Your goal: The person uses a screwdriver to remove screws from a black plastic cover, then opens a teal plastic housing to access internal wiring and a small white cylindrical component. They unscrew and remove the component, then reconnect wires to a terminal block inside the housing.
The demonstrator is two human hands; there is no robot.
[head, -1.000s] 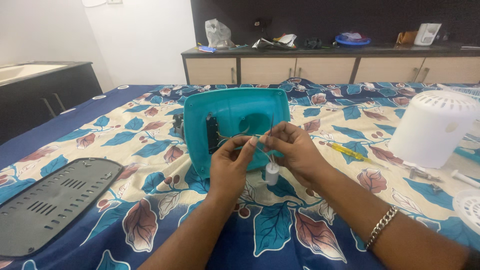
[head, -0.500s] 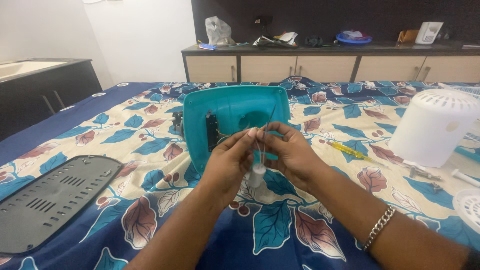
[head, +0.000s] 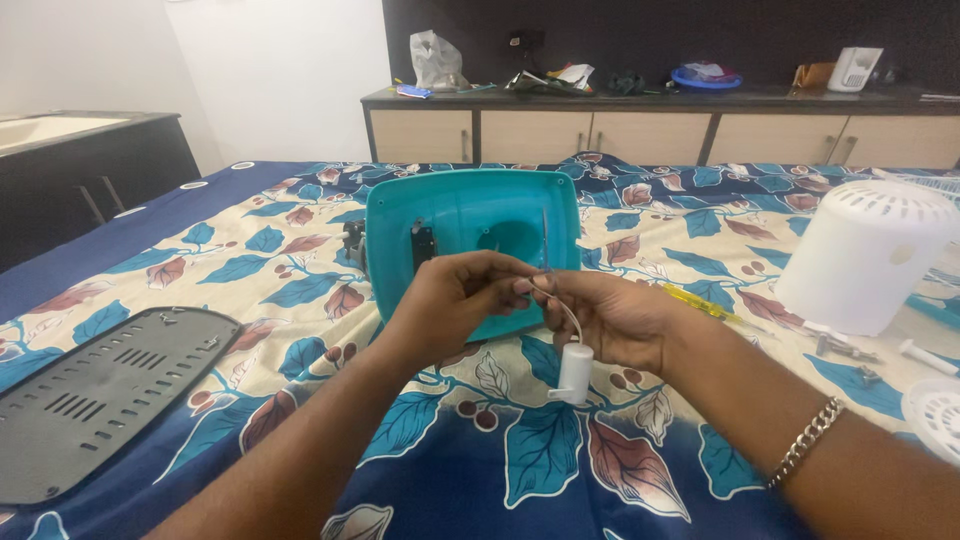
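- We see a bed covered with a blue sheet (head: pixel 480 470) printed with leaves, and behind it a long sideboard (head: pixel 660 130) with pale drawer fronts against a dark wall.
- On the sideboard stand a crumpled clear bag (head: pixel 436 60) at the left, a blue dish (head: pixel 706 78) further right and a white boxy device (head: pixel 853 68) near the right end.
- A teal housing (head: pixel 470 225) lies on the sheet in front of us, tilted up.
- Our left hand (head: pixel 450 300) is pressed together at the fingertips, pinching a thin wire (head: pixel 568 315) just before the housing.
- Our right hand (head: pixel 610 318) meets it, fingers curled, pinching the same wire; a chain bracelet (head: pixel 808 440) sits on that wrist.
- A small white cylinder (head: pixel 574 372) hangs from the wire below the hands, its foot touching the sheet.
- A dark vented plate (head: pixel 90 390) lies at the left.
- A white slotted cover (head: pixel 868 255) stands at the right, with a yellow screwdriver (head: pixel 700 303) between it and the hands.
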